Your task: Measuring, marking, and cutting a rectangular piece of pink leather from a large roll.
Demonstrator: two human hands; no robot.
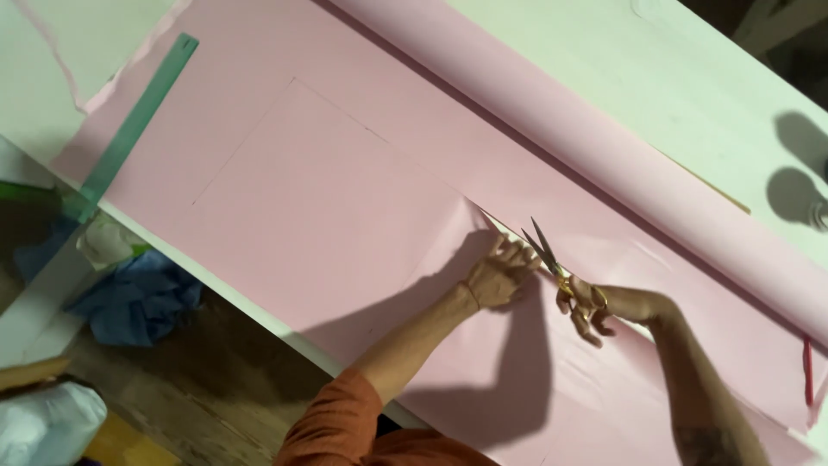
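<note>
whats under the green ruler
The green ruler lies on the pink paper, its lower end past the white table edge. The table under the paper is hidden.

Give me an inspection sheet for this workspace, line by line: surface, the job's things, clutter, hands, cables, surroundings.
Surface: white table, largely covered by pink paper.
Job's things: pink paper sheet with a pencilled rectangle, unrolled from a roll; gold-handled scissors cutting it.
Clutter: green ruler on the paper's far corner; red pen at the sheet's edge.
Hands: left hand lifts the cut edge; right hand grips the scissors.
Cables: nothing seen.
Surroundings: blue cloth and wooden floor below the table.
</note>
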